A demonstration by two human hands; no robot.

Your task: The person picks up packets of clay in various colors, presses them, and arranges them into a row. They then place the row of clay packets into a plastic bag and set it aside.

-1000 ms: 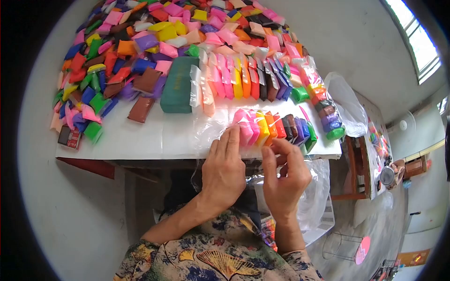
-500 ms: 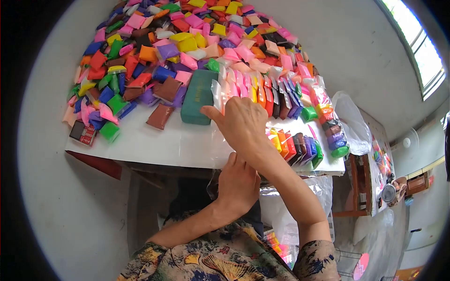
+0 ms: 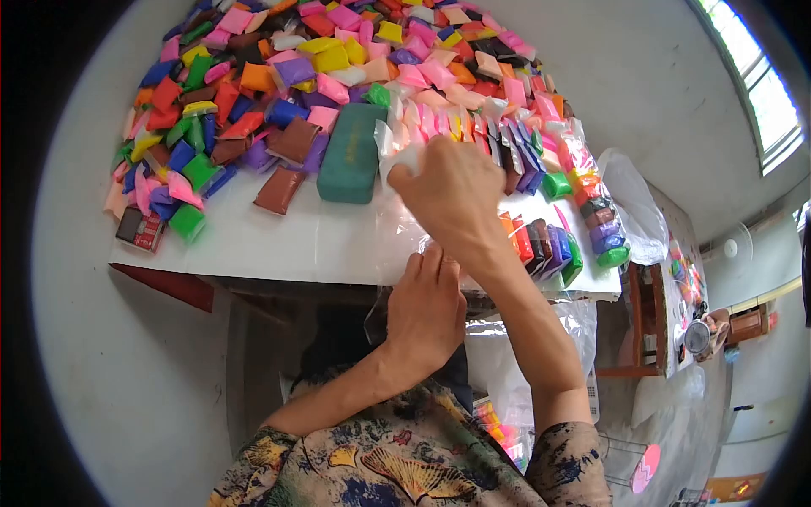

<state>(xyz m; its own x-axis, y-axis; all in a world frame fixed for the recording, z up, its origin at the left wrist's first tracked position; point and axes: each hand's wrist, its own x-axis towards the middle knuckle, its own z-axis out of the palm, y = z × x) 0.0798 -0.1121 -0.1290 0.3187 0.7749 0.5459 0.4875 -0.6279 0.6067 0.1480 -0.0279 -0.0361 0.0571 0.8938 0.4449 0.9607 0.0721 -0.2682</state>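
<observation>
Change: my right hand [image 3: 456, 190] has crossed over my left hand [image 3: 422, 308] and now has a white packet [image 3: 409, 159] between thumb and fingers, just right of the green box [image 3: 351, 152]. So a packet looks picked up, not set down. Right palm down, forearm slanting in from near right. Left fingers together on clear wrap [image 3: 401, 224] at the worktop's [image 3: 296, 245] near edge; can't tell if pinching. Near row [image 3: 541, 247] lies right.

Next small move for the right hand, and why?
Probably lower the right hand toward the left hand: its fingers seem to pinch a white packet, and the left hand waits at the table edge, near the front row.
</observation>
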